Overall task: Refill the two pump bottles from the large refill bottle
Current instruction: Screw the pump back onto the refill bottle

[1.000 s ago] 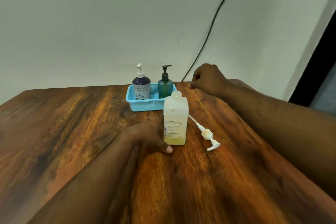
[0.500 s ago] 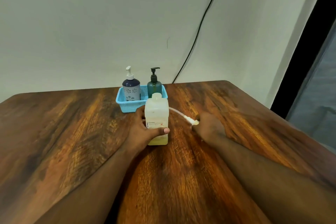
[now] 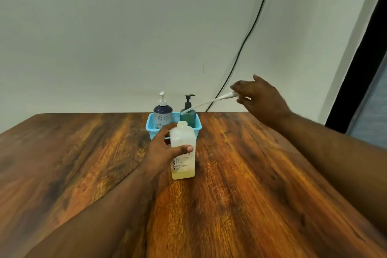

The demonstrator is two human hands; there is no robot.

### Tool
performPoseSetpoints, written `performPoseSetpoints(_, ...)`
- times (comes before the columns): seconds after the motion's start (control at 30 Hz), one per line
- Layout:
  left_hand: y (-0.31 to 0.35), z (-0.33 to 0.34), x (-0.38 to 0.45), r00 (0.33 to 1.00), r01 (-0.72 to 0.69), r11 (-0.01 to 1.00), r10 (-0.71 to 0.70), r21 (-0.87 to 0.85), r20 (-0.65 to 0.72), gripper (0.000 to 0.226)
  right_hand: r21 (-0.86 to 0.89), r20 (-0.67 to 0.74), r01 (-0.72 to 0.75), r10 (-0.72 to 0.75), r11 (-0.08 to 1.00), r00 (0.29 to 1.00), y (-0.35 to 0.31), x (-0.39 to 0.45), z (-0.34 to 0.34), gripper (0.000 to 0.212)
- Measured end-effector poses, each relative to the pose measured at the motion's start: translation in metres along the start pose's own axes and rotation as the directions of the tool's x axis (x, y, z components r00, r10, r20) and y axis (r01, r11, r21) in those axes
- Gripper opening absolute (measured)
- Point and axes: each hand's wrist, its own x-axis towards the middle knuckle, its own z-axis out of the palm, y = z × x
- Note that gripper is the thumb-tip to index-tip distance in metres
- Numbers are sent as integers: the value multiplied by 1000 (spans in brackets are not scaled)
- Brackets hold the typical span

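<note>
The large refill bottle [image 3: 183, 153], translucent white with a little yellow liquid at its bottom, stands uncapped on the wooden table [image 3: 251, 174]. My left hand [image 3: 163, 151] grips its upper body. My right hand [image 3: 259, 98] is raised to the right and holds the bottle's white pump head [image 3: 229, 96]; its long tube slants down toward the bottle. Behind, a light blue basket [image 3: 151, 130] holds a dark blue and white pump bottle [image 3: 163, 111] and a green pump bottle [image 3: 189, 111], both capped.
A black cable [image 3: 251, 27] runs down the pale wall behind the table. A dark door frame [image 3: 360, 48] stands at the right. The table's far edge lies just behind the basket.
My right hand picked the pump head up off the table and lifted it up and to the right. My left hand shifted from the bottle's base to its upper body.
</note>
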Motion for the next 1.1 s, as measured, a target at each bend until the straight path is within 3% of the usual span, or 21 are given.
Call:
performPoseSetpoints(0.17, -2, -8, 5, 1000, 18, 999, -18, 27, -13, 87, -150, 43, 207, -203, 967, 978, -13, 11, -8, 40)
performPoseSetpoints(0.37, -6, -7, 5, 999, 33, 999, -33, -3, -6, 85, -250, 156, 308, -276, 918, 948, -26, 22, 0, 40)
performPoseSetpoints(0.5, -5, -6, 4, 1000, 13, 1000, -13, -3, 3, 79, -273, 372, 422, -310, 864, 875, -62, 40, 6, 38)
performPoseSetpoints(0.67, -10, -5, 3, 1000, 23, 1000, -23, -12, 6, 83, -26, 518, 170, -132, 985, 845, -102, 68, 29, 47)
performPoseSetpoints(0.87, -16, -7, 2, 998, 46, 997, -44, -61, 38, 85, 43, 689, 129, -123, 991, 714, -124, 89, 55, 24)
performPoseSetpoints(0.97, -20, -8, 2, 997, 60, 992, -55, -110, 49, 83, 52, 690, 142, -139, 988, 710, -129, 92, 70, 26)
performPoseSetpoints(1.1, -26, -12, 5, 996, 75, 984, -65, -162, 67, 81, 180, 711, -19, -117, 984, 693, -114, 100, 75, 10)
